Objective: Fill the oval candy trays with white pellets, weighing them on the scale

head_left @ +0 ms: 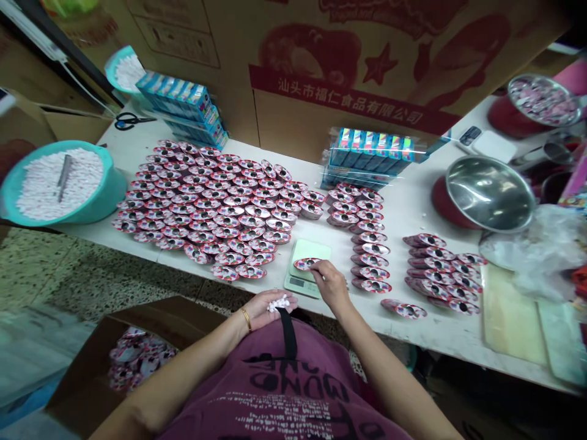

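My left hand [268,310] lies palm up before my apron, cupping a few small white pellets [279,303]. Over the pale green scale [310,249] is my right hand [331,285], its thumb and fingertips pinched together at the right end of a small red and white oval packet [303,264]. Whatever is between those fingertips is too small to make out. The packet rests on the scale's plate with its oval top facing up. Many similar packets [202,201] stand in close rows to the left, and a shorter column [370,260] stands right of the scale.
A turquoise basin [107,177] of white pellets with a metal scoop stands at left. Blue boxes [367,153] and scissors [131,121] lie along the back, before a large carton [293,110]. At right are a steel bowl [488,189], plastic bags [536,250] and more packets [431,269].
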The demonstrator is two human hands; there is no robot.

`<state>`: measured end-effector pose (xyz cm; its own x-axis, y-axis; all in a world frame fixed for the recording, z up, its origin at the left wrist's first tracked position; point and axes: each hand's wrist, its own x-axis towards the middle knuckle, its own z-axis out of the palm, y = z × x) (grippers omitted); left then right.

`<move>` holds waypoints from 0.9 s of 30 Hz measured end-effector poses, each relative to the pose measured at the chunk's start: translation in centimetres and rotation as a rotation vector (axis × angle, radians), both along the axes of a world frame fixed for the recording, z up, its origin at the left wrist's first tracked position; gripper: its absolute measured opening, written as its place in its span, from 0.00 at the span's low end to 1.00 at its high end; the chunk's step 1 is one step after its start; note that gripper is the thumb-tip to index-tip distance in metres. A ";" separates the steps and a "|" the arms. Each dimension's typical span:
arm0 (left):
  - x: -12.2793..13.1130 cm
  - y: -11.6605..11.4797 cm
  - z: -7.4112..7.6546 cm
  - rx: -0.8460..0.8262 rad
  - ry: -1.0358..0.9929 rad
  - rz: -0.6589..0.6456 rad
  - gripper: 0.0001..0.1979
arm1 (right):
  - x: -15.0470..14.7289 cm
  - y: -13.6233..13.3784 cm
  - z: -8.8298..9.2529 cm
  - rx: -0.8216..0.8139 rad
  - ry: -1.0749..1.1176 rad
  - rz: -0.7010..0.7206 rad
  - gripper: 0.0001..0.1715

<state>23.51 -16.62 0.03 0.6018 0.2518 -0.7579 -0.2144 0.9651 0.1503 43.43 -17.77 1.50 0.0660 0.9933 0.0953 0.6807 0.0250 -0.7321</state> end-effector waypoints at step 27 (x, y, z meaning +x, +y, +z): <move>-4.1 0.1 -1.5 -0.001 0.135 0.124 0.10 | 2.3 0.9 -2.7 -0.210 -0.288 0.072 0.29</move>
<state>19.38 -16.48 -1.47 0.4594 0.3166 -0.8299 -0.3094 0.9328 0.1846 45.73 -16.88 -1.22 -0.0046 0.9943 -0.1066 0.8618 -0.0501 -0.5048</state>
